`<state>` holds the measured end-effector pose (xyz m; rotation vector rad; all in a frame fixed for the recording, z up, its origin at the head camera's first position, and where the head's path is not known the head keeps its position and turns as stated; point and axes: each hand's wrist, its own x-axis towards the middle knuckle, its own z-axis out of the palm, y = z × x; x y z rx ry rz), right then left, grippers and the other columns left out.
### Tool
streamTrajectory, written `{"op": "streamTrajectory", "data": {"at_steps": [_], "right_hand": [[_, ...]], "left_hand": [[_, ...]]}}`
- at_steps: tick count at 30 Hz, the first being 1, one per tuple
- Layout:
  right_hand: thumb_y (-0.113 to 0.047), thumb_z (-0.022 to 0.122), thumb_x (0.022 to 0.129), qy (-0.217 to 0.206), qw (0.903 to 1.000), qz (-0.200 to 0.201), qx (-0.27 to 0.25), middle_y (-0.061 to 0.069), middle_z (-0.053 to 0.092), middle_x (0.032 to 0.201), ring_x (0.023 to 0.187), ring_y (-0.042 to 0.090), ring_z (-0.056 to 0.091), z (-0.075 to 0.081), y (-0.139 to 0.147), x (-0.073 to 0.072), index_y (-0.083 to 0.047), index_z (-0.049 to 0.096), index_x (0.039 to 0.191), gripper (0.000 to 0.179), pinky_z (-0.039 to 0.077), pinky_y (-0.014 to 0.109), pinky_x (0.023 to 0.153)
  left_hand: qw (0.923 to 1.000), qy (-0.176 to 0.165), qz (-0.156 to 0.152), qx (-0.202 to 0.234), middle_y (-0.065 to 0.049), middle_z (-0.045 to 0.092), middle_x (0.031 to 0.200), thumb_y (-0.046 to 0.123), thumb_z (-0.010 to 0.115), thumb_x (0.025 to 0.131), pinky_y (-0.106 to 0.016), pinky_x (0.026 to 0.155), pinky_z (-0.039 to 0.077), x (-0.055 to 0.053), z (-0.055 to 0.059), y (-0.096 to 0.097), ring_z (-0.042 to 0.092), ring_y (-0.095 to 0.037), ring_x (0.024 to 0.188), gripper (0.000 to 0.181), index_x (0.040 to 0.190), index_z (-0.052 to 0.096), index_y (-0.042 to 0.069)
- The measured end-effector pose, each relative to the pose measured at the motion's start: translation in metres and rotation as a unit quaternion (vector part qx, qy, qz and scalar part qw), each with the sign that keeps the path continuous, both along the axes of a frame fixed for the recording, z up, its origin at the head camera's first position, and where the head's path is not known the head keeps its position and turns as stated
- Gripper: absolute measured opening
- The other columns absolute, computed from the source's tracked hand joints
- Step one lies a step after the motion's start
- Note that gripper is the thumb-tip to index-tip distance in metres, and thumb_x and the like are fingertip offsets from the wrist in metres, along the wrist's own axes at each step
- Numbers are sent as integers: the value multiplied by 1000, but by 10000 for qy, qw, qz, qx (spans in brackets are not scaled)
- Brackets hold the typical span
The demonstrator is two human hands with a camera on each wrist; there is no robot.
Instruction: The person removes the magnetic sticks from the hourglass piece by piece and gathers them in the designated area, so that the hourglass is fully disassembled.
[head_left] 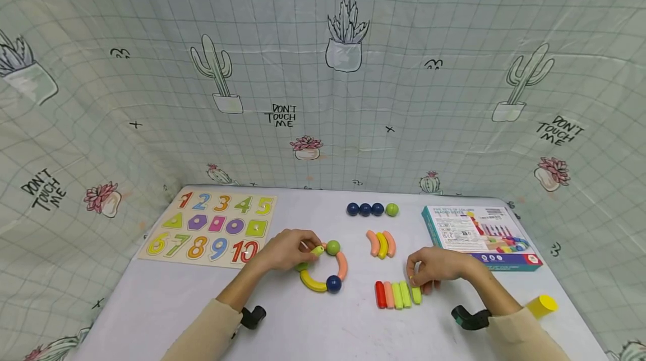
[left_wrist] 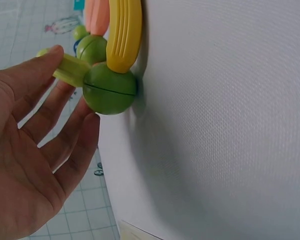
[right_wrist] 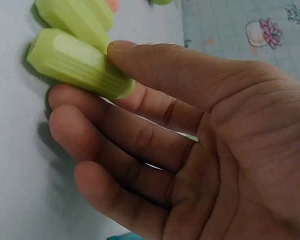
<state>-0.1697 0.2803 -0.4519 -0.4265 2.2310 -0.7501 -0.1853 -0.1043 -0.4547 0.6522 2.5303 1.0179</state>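
My left hand (head_left: 290, 250) pinches a light green stick bead (left_wrist: 72, 70) between thumb and fingers, its end close to or touching a green ball (left_wrist: 109, 90). The stick lies along a ring of beads: another green ball (head_left: 332, 247), a pink curved bead (head_left: 342, 265), a dark blue ball (head_left: 333, 283) and a yellow curved bead (head_left: 313, 283). Part of the ring is hidden by the hand. My right hand (head_left: 436, 265) pinches another light green stick bead (right_wrist: 72, 62) at the right end of a row with a red stick (head_left: 381, 295), a pink stick (head_left: 389, 295) and green sticks (head_left: 397, 295).
Dark blue balls (head_left: 365, 209) and a green ball (head_left: 392, 209) line up at the back. Curved pink and yellow beads (head_left: 382, 245) lie mid-table. A number puzzle board (head_left: 169, 223) is at left, a toy box (head_left: 479, 235) and yellow cylinder (head_left: 542, 306) at right.
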Motion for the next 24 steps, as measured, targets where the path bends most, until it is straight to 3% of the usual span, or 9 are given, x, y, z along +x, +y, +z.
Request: {"op": "streamTrajectory", "data": {"at_steps": [8,24], "right_hand": [[-22,70,93,-43,10000,32,-48,3,68,74,65,17,60,-7,2,2,-15,67,91,8,45,30,57],[-16,73,90,-505,9981,74,-337,7,72,80,68,19,61,-6,5,0,-12,65,106,18,44,30,60]], "left_hand": [[10000,-10,-26,-6,5,68,97,18,75,92,-28,73,51,0,0,-1,63,-15,89,18,109,72,18],[10000,17,-4,38,7,68,97,19,76,91,-26,74,52,-2,-2,-4,63,-13,90,20,110,72,19]]}}
